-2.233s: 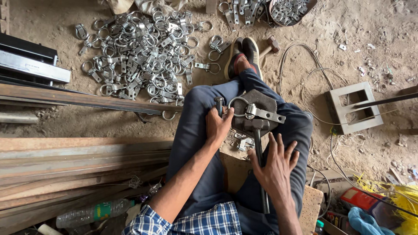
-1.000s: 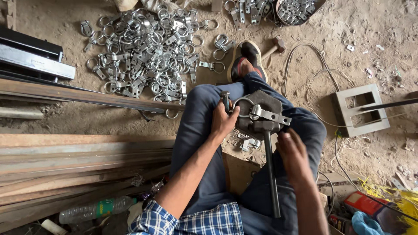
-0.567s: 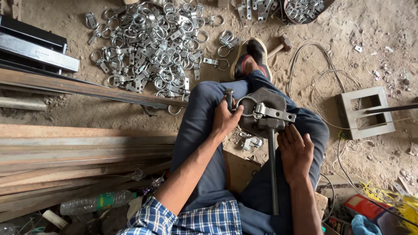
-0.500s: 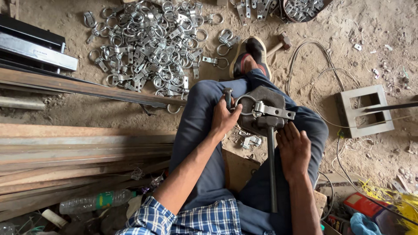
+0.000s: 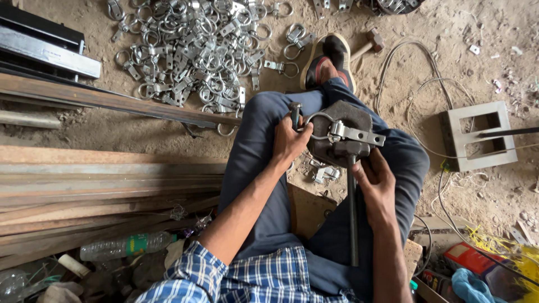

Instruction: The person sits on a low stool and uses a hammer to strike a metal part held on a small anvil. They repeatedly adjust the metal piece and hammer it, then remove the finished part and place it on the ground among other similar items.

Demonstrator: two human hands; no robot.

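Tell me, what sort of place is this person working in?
Probably a small metal workshop with a dirt floor. A heap of metal ring clamps lies ahead, steel bars and planks are stacked alongside, and the left hand and right hand work a bending tool.

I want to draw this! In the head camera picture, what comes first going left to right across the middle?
Wooden planks → left hand → ring clamp → right hand → grey concrete block.

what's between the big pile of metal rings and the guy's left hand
In the head view, a long rusty steel bar crosses between the ring pile and the left hand, then the bent knee in blue trousers.
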